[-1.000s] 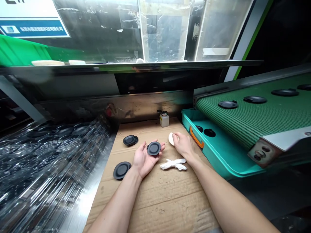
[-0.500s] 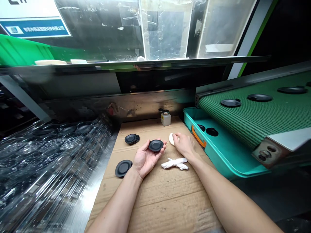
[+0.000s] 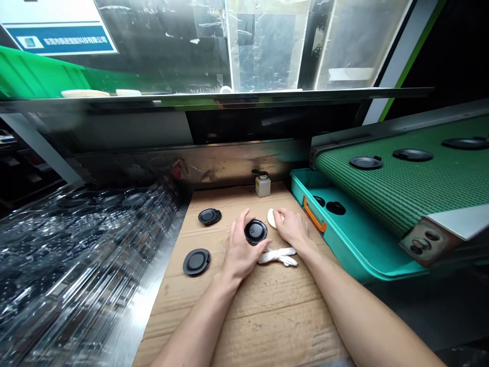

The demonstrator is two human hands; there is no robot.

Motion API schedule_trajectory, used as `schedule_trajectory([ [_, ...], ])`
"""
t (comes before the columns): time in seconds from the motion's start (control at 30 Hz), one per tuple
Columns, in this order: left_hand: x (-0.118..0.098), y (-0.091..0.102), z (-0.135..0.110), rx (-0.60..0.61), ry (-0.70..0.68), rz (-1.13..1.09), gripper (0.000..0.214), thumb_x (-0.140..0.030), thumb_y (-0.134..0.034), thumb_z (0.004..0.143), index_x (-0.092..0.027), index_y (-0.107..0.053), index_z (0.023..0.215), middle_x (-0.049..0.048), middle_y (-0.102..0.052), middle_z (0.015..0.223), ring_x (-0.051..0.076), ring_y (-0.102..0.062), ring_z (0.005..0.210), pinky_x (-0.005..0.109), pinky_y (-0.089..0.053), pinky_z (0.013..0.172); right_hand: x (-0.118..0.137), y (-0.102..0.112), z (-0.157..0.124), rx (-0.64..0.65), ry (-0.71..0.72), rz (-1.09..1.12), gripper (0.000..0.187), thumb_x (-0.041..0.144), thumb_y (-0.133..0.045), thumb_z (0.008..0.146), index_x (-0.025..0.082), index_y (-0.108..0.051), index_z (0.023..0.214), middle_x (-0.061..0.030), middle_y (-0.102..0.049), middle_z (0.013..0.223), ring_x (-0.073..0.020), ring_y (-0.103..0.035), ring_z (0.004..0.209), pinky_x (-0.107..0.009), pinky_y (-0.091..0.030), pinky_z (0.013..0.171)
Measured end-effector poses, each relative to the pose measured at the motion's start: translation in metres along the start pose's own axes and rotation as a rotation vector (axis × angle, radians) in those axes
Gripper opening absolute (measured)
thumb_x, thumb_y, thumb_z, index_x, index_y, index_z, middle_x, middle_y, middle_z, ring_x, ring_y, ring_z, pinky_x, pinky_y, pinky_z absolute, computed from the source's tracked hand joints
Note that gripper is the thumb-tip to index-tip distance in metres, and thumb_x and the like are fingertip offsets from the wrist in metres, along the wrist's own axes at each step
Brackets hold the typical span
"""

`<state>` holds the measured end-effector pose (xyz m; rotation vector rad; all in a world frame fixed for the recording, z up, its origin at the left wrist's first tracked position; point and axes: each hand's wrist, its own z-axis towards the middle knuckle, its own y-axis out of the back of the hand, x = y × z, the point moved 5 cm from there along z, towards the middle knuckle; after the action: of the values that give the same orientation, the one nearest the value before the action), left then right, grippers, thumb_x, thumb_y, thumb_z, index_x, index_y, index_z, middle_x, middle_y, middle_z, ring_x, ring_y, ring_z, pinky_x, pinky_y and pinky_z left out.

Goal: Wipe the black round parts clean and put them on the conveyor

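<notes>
My left hand (image 3: 244, 250) is closed around the rim of a round black plastic lid (image 3: 255, 232), its hollow side facing up toward me. Beside it, my right hand (image 3: 292, 227) pinches a white round pad (image 3: 271, 218) between thumb and fingers. Just below the hands lies a knotted white cloth (image 3: 280, 256) on the cardboard sheet (image 3: 267, 316). To the left are a small stack of black lids (image 3: 209, 216) and, nearer me, another black lid (image 3: 196, 262).
A small bottle (image 3: 263, 185) stands at the cardboard's back edge. At right, a teal bin (image 3: 367, 250) holds black lids under the end of a green conveyor belt (image 3: 431, 188) carrying more lids. Clear plastic trays (image 3: 87, 265) with black parts fill the left. A metal shelf (image 3: 229, 99) crosses above.
My left hand has turned over, so the lid now shows its hollow side, and it has shifted right toward the pad. The right hand still pinches the pad.
</notes>
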<state>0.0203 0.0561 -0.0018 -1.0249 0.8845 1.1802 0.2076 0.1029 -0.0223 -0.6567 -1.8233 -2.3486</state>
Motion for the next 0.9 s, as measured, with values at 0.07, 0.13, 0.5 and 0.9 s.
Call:
schedule_trajectory([
  [0.07, -0.004, -0.002, -0.002, 0.018, -0.004, -0.027, 0.085, -0.002, -0.081, 0.05, -0.027, -0.054, 0.127, 0.0082, -0.062, 0.116, 0.025, -0.046, 0.123, 0.033, -0.027, 0.109, 0.0, 0.0, 0.0, 0.002, -0.001, 0.004, 0.046, 0.053, -0.03, 0.092, 0.03, -0.067, 0.108, -0.0077, -0.071, 0.097, -0.0251, -0.064, 0.092, -0.032, -0.041, 0.073],
  [0.13, -0.006, -0.005, -0.004, 0.04, -0.004, -0.019, 0.088, -0.003, -0.08, 0.052, -0.028, -0.05, 0.131, 0.009, -0.06, 0.119, 0.026, -0.043, 0.125, 0.036, -0.022, 0.112, 0.001, 0.0, 0.0, -0.004, 0.008, 0.008, 0.047, 0.053, -0.03, 0.092, 0.03, -0.067, 0.107, -0.0076, -0.07, 0.097, -0.0251, -0.064, 0.093, -0.031, -0.041, 0.073],
  [0.5, -0.001, -0.005, -0.004, 0.013, 0.009, 0.171, 0.077, -0.022, -0.082, 0.058, -0.026, -0.051, 0.129, 0.006, -0.063, 0.114, 0.023, -0.051, 0.116, 0.034, -0.031, 0.105, -0.002, 0.0, 0.003, -0.046, 0.028, 0.131, 0.044, 0.052, -0.036, 0.091, 0.027, -0.067, 0.108, -0.0092, -0.07, 0.097, -0.027, -0.063, 0.094, -0.036, -0.044, 0.08],
  [0.9, 0.035, 0.004, 0.007, -0.042, 0.481, -0.43, 0.046, -0.058, -0.048, 0.085, -0.013, -0.058, 0.09, 0.0036, -0.061, 0.071, 0.011, -0.055, 0.057, 0.023, -0.04, 0.05, 0.068, -0.003, -0.046, 0.179, 0.438, 0.755, 0.041, 0.047, -0.044, 0.091, 0.026, -0.06, 0.122, -0.003, -0.068, 0.108, -0.0183, -0.063, 0.094, -0.03, -0.05, 0.082],
])
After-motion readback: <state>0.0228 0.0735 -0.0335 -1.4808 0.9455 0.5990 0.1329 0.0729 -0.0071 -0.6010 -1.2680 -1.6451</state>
